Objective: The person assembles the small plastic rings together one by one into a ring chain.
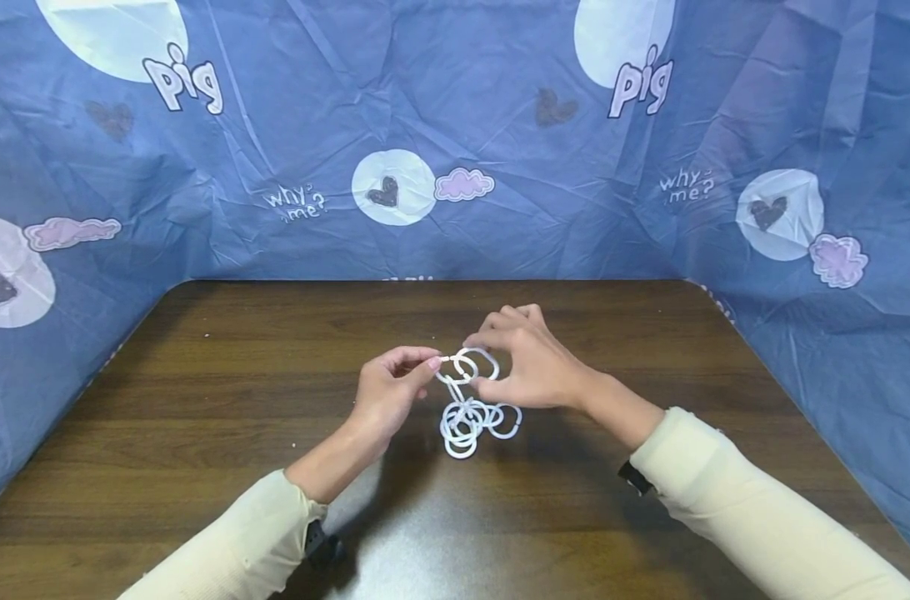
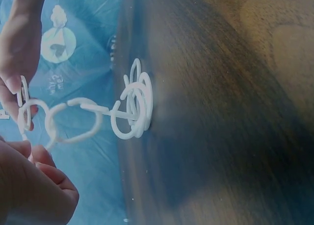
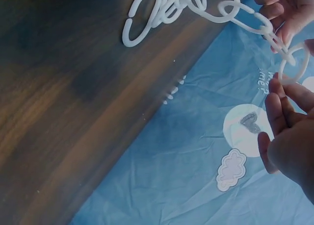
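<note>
A chain of white plastic rings (image 1: 461, 427), each with a small slit, hangs down from both hands and bunches at its lower end over the table. My left hand (image 1: 386, 387) pinches one upper ring (image 1: 466, 367) between thumb and forefinger. Just to the right, my right hand (image 1: 530, 362) holds the end ring (image 1: 494, 358) between thumb and fingertips, its other fingers spread. In the left wrist view, linked rings (image 2: 73, 119) run from the fingers to the bunch (image 2: 140, 107). The right wrist view shows the end ring (image 3: 294, 63) looped through its neighbour.
A dark wood-grain table (image 1: 237, 400) lies under the hands, with small white specks on it. Blue printed cloth (image 1: 470, 108) hangs round the back and both sides. Light sleeves (image 1: 755, 500) and dark wrist straps (image 1: 635, 479) cover the forearms.
</note>
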### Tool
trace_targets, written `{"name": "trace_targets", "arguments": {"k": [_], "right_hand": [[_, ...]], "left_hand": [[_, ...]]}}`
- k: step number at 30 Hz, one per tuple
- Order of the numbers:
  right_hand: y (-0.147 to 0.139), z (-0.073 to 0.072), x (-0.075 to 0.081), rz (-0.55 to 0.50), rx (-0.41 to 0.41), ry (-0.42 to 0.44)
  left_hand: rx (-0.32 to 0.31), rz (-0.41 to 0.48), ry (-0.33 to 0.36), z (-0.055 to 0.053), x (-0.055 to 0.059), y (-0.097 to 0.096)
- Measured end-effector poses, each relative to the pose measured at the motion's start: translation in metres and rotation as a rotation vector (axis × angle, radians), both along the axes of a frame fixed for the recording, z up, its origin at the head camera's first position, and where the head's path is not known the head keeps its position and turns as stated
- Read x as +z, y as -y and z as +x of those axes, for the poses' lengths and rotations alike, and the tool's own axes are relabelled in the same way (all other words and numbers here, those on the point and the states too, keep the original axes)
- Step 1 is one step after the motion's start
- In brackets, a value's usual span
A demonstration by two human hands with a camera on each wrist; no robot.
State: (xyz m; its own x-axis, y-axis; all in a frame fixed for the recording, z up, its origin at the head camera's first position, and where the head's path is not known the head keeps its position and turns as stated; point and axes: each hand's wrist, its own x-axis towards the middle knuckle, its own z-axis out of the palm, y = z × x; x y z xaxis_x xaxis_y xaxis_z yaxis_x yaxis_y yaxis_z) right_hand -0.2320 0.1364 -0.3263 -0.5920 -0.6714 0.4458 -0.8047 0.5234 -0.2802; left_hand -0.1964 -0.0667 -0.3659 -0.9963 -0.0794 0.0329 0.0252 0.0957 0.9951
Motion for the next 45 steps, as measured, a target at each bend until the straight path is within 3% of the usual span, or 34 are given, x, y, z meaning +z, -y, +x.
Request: {"name": "trace_targets", "arguments": {"k": [7,16,21,26,32,38,42,45], "right_hand": [[-0.001,-0.001,-0.001,-0.052,0.0,0.186],[-0.001,0.0,0.001,-0.122,0.069,0.391],[0.0,0.002,0.001,-0.134,0.06,0.503],[-0.002,0.003,0.001,-0.156,0.029,0.573],[-0.009,0.001,0.001,-0.215,-0.059,0.573],[-0.015,0.0,-0.005,-0.227,-0.139,0.513],[-0.019,-0.001,-0.01,-0.161,-0.213,0.427],[-0.023,-0.001,-0.019,-0.047,-0.252,0.372]], "left_hand": [[0.021,0.005,-0.063,0.001,0.001,-0.001],[-0.044,-0.087,-0.206,0.003,0.002,-0.003],[-0.033,-0.08,-0.209,0.003,0.002,-0.003],[-0.022,-0.029,-0.145,0.003,0.003,-0.003],[-0.021,0.01,-0.108,0.002,0.003,-0.003],[-0.003,0.026,-0.093,0.001,0.002,-0.003],[0.006,0.035,-0.08,0.001,0.003,-0.003],[0.017,0.038,-0.08,0.001,0.003,-0.002]]}}
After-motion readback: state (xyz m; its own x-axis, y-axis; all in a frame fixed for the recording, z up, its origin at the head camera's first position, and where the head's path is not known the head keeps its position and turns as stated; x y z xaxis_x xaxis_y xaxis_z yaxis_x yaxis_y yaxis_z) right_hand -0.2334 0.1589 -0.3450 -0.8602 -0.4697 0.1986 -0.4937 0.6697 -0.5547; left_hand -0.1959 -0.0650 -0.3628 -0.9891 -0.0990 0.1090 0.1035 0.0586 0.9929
